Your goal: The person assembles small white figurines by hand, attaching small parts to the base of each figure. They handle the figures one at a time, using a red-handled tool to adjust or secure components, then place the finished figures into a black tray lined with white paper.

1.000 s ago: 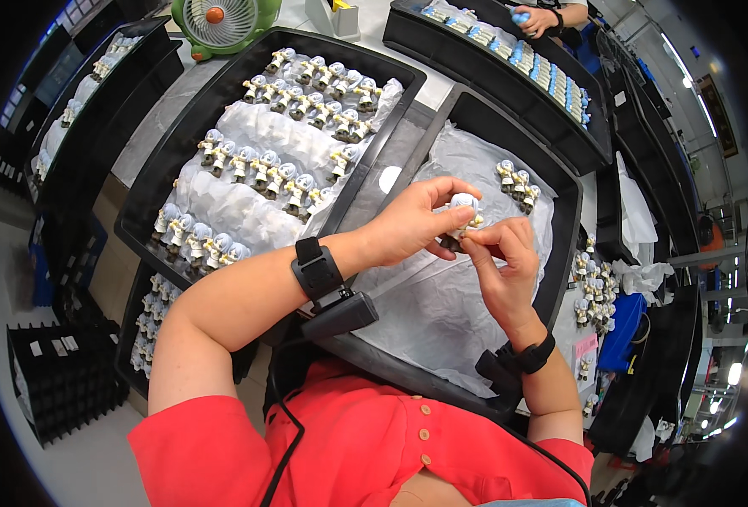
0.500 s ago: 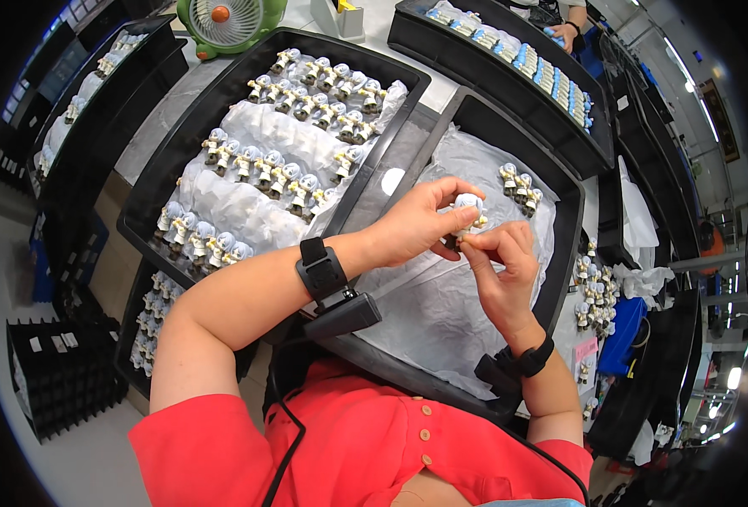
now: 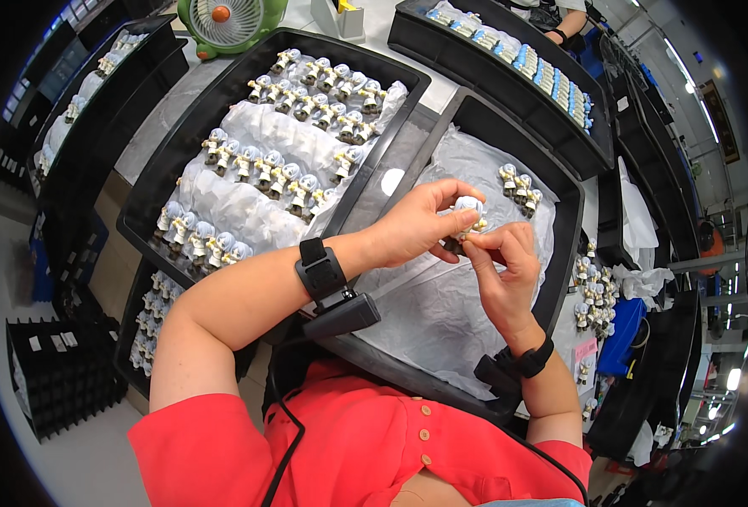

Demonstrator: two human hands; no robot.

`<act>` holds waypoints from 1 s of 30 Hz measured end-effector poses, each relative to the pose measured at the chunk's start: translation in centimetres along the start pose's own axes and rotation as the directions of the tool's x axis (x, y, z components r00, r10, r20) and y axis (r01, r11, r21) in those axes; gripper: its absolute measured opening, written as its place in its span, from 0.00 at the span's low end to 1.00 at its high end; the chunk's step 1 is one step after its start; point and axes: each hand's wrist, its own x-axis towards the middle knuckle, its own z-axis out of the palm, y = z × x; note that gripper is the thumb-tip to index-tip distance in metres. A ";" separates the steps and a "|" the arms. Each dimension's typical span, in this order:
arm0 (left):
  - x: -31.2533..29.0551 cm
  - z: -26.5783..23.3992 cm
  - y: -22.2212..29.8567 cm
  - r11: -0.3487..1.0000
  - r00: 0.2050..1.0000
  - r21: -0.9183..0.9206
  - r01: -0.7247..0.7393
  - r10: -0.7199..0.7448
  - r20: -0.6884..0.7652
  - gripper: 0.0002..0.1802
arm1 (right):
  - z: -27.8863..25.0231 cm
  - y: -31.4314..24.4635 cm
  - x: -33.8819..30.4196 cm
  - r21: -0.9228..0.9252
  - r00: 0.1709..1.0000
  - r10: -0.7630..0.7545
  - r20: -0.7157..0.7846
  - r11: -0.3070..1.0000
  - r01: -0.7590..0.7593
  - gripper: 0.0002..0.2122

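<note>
One lil figurine (image 3: 469, 205) just right of frame center: left hand (image 3: 418, 218) has it pinched, right hand (image 3: 509, 258) nips its lower part.

The small pale-haired figurine (image 3: 469, 205) looks to be of smooth plastic, with slight shine. The black rectangular tray (image 3: 519, 137) seems hard plastic, with satin surface — its thin white lining sheet (image 3: 429, 317) is wrinkled, like paper or soft film. The red short-sleeved shirt (image 3: 348, 444) is matt cloth; its round tan buttons (image 3: 425, 434) seem smooth.

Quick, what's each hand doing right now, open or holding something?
Left hand: closed, holding a pale-haired figurine.
Right hand: closed, fingertips pinching that figurine's lower part.
</note>
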 end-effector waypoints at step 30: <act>0.1 0.0 -0.1 0.999 1.000 0.035 -0.017 0.017 -0.013 0.19 | 0.1 -0.4 0.0 0.034 0.999 -0.018 0.046 0.999 0.016 0.04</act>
